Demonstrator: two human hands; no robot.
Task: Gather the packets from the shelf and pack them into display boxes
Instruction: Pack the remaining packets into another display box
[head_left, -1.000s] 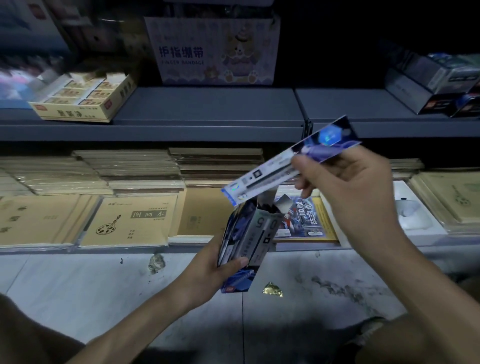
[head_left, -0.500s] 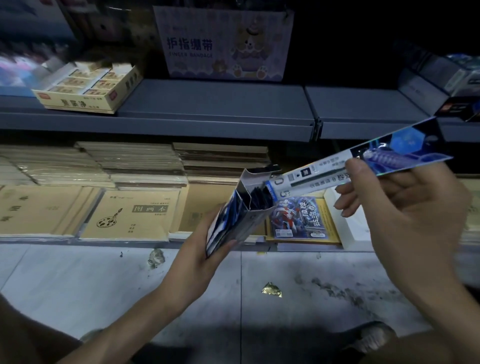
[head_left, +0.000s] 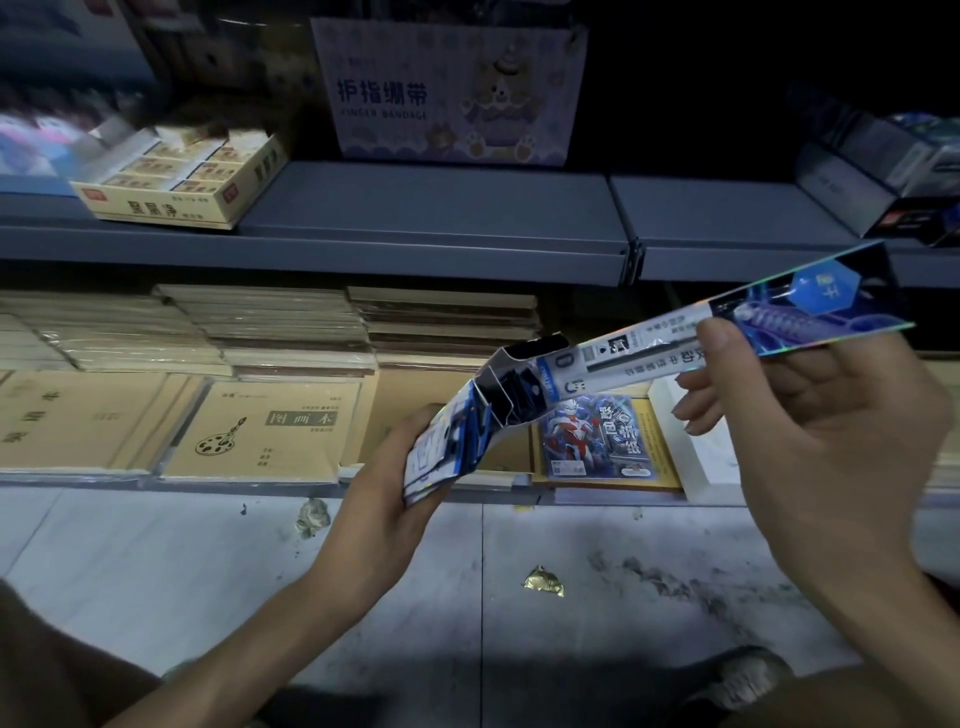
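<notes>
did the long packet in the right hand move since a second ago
Yes. The packet has shifted right: its blue end now lies well past the shelf joint, not beside it.

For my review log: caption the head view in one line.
Right hand holds a long packet at the open display box gripped by left hand.

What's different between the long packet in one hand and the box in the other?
The packet is flat and slim; the box is thicker, with top flaps open. The right hand pinches the packet by its dark blue end; the left hand grips the box's lower part. Both carry blue and white print.
</notes>
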